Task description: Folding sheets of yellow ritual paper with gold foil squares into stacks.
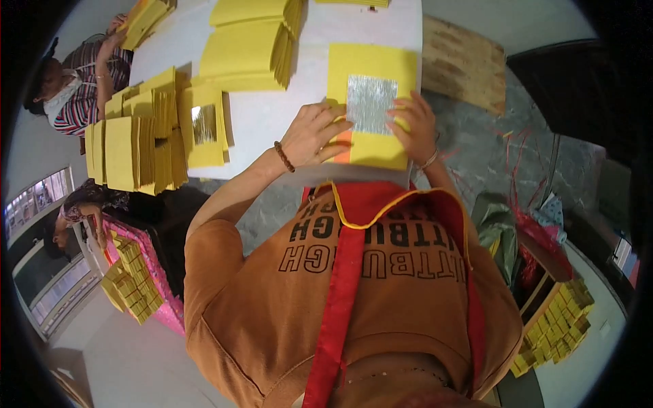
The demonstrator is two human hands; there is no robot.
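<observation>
From my remote view I see a white table [258, 129]. At its near right corner lies a yellow sheet [374, 144] bearing a silver square [372, 102] and an orange patch [342, 151]. Toward the near left corner, yellow paper [197, 155] shows a gold panel [203, 124], just beside clustered yellow bundles [136, 146]. Farther from the near edge, between the two sides, I find thick folded yellow stacks [245, 54].

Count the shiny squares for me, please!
2: a shiny square between left hand and right hand, another shiny square on yellow paper farther left. Others may be hidden.
</observation>
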